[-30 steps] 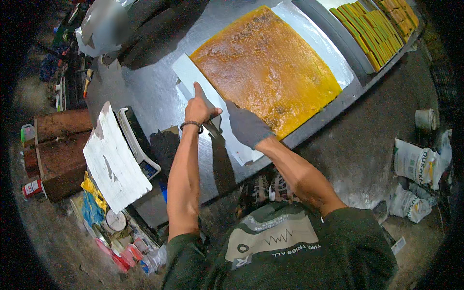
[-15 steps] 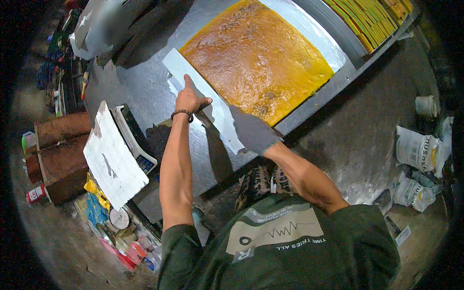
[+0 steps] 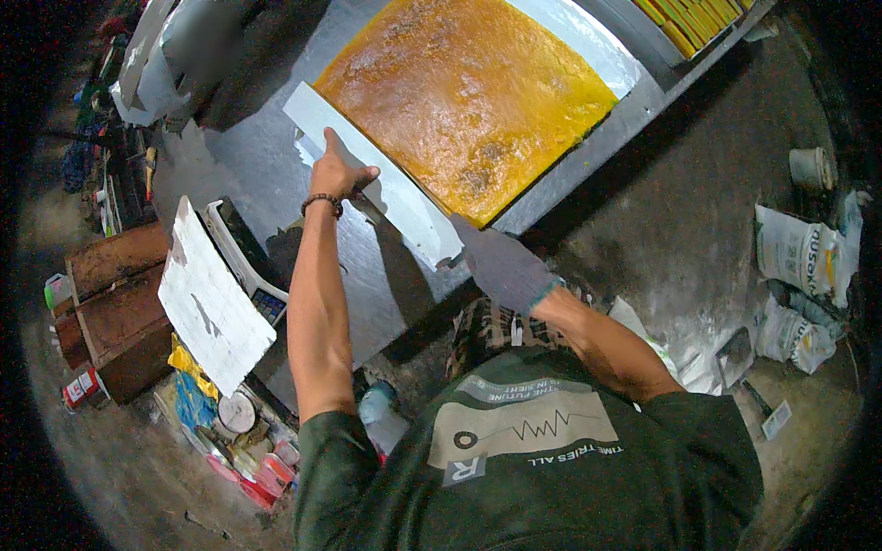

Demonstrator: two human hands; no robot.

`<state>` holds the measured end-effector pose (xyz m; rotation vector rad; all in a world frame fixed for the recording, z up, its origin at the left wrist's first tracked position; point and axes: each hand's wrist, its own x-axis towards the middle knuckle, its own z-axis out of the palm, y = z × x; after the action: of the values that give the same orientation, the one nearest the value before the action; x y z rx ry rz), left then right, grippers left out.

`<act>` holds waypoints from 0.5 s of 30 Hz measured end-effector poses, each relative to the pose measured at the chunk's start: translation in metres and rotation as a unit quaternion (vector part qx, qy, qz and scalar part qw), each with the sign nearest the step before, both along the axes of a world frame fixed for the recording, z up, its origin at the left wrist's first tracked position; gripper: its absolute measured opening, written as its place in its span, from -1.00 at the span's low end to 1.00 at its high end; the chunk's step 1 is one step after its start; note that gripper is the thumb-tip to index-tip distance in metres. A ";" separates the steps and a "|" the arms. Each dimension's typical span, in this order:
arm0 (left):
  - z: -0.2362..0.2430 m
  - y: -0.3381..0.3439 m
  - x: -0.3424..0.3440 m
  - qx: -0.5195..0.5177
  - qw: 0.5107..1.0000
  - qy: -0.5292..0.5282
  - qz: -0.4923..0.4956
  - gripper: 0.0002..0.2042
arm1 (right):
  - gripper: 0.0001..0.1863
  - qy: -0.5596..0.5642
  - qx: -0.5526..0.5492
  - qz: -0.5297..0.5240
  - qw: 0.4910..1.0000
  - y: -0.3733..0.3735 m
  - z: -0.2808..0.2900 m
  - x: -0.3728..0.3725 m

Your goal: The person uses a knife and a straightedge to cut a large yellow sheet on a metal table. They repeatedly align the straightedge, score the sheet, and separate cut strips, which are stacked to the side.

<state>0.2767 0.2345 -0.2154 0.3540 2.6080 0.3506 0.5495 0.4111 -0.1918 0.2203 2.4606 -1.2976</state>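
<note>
A large, glossy orange-yellow slab (image 3: 464, 101) lies flat on the grey metal table (image 3: 248, 138). Along its lower-left edge runs a long white strip (image 3: 390, 188), like a straightedge. My bare left hand (image 3: 340, 174), a beaded bracelet at its wrist, holds the strip down with one finger and the thumb stretched out; its other fingers are partly hidden. My right hand (image 3: 508, 266), in a grey glove, is at the strip's near end by the slab's nearest corner. Its fingers look closed, and whatever they may hold is hidden.
Left of my forearm, a scale (image 3: 243, 253) stands beside a worn white board (image 3: 211, 298). Stacked yellow-green pieces (image 3: 689, 23) sit in a tray at the table's far right. White sacks (image 3: 799, 253) and a bucket (image 3: 811, 169) stand on the floor at right.
My gloved right hand has slid toward me along the slab's edge, off the strip to the near corner. The left hand stays on the strip. The whole view has shifted slightly.
</note>
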 end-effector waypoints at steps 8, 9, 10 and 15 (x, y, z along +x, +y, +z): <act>0.003 0.002 0.003 -0.050 0.997 0.042 -0.030 0.29 | -0.48 0.148 -0.009 -0.053 0.988 -0.002 -0.007 0.026; 0.003 0.002 0.002 -0.052 0.997 0.039 -0.030 0.29 | -0.47 0.116 -0.011 -0.051 0.992 -0.002 -0.010 0.027; 0.003 0.002 0.002 -0.054 0.997 0.038 -0.028 0.29 | -0.45 0.126 -0.016 -0.043 0.991 -0.001 -0.011 0.033; 0.002 0.003 0.002 -0.051 0.998 0.037 -0.027 0.29 | -0.36 0.098 -0.009 -0.010 0.995 0.006 0.008 0.028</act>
<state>0.2783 0.2370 -0.2133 0.4081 2.6710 0.1887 0.5774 0.4170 -0.1839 0.1174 2.6131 -1.4110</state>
